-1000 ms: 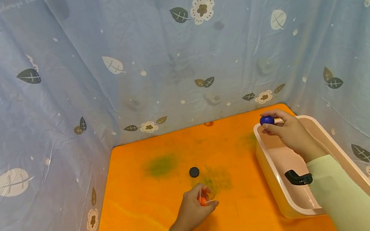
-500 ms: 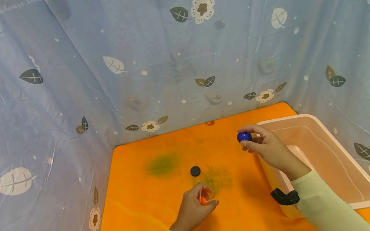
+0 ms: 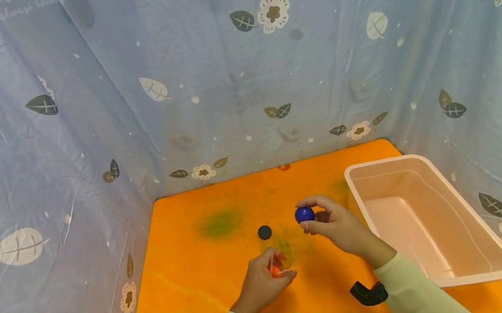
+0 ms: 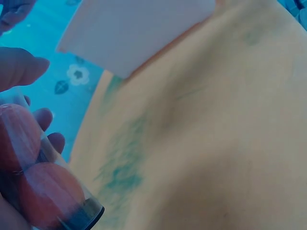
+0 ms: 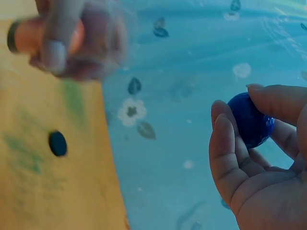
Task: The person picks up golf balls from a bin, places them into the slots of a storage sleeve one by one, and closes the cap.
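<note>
My left hand (image 3: 260, 285) grips a clear cylindrical container (image 4: 90, 211) low over the orange table. Two orange balls (image 4: 50, 195) show through its wall in the left wrist view, stacked toward the dark-edged bottom. A blue ball (image 3: 304, 214), with a dimpled surface in the right wrist view, is pinched between the fingertips and thumb of my right hand (image 3: 345, 231). That hand is up and to the right of the container's mouth in the head view. On the table just beyond the left hand lies a small black disc (image 3: 264, 232), like a cap.
A pale pink plastic tub (image 3: 406, 231) stands at the right of the orange table (image 3: 191, 282), its inside bare. Blue curtains (image 3: 222, 91) with leaf and flower prints surround the table at the back and both sides.
My right hand has carried the blue ball from over the tub's far left corner leftward and nearer, toward the left hand. The left hand and its container have stayed in place.
</note>
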A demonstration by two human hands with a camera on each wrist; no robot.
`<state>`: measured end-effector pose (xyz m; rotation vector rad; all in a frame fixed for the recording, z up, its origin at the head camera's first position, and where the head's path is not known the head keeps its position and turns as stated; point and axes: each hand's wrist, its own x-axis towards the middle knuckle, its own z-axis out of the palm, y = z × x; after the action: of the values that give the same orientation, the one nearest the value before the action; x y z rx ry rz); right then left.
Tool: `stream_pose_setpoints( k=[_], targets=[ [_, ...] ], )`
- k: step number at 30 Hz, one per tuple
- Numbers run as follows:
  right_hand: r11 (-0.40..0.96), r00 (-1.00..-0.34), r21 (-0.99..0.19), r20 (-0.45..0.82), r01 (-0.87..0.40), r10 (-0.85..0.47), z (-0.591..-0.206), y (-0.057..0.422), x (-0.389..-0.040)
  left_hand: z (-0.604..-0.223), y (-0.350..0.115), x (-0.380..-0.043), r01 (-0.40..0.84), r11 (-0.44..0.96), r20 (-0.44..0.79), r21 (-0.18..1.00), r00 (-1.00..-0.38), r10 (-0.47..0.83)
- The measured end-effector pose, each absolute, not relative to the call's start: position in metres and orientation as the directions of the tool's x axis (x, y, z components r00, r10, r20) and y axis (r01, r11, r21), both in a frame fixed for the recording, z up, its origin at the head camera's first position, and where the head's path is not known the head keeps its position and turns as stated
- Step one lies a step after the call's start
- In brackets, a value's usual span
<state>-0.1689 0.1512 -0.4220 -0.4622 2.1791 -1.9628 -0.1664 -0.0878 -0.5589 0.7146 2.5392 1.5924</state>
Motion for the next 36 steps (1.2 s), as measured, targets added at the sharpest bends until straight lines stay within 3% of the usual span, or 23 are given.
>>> stream_pose_setpoints(
  k=[7,20,36],
  targets=[
    [0.043,-0.906,-0.992,0.093,-0.122,-0.413,-0.448,0.131,-0.161,-0.561,-0.086,-0.166,0.376,0.327,0.222,0.867,-0.879,0.422],
    [0.172,-0.832,-0.941,0.162,-0.293,-0.531,-0.486,0.112,-0.156,-0.562,-0.086,-0.166,0.398,0.234,0.251,0.887,-0.841,0.480],
    [0.193,-0.858,-0.960,0.079,-0.203,-0.507,-0.491,0.116,-0.156,-0.554,-0.089,-0.159,0.395,0.258,0.261,0.882,-0.864,0.430]
  ],
)
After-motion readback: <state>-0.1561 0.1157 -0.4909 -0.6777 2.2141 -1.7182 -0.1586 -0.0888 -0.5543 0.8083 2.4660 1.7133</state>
